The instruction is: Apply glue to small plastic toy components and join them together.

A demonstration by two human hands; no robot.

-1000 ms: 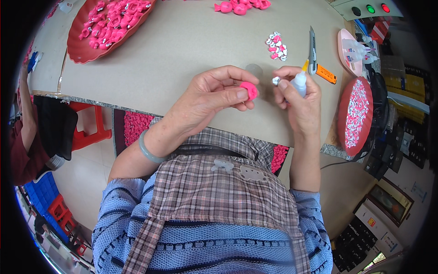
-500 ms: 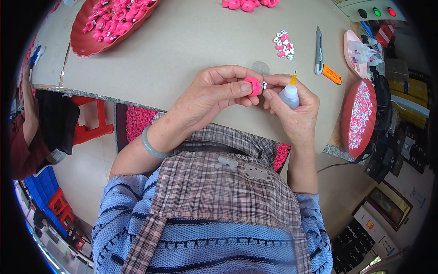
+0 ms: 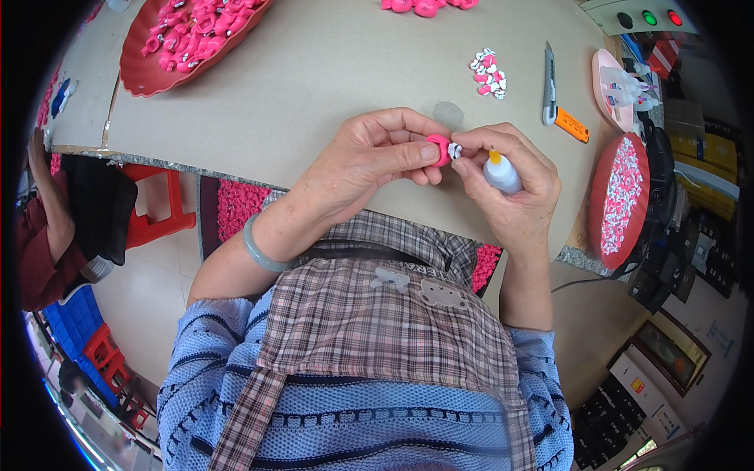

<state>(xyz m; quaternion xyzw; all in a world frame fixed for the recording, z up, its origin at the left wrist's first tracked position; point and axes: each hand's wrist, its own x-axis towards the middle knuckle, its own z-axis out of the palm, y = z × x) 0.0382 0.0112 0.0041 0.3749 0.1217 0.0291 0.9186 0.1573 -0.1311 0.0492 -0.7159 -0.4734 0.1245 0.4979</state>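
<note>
One pink piece pinched by the left hand; I see the right hand pinching a small white-and-dark piece just beside it; yellow-tipped bottle in the same hand; both over the table; contact unclear to me.

Left hand pinches a rounded, bright pink molded piece between thumb and fingers, above the near edge of the beige-topped counter. Right hand holds a small white-and-black piece at its fingertips, right beside the pink one; contact unclear. Same hand cradles a translucent squeeze bottle, yellow tip up. Beyond: a loose cluster of small pink-and-white pieces; a grey-and-orange utility knife nearer the counter's right edge. Red oval dish, filled with small pieces, near the counter's near-right corner.
</note>
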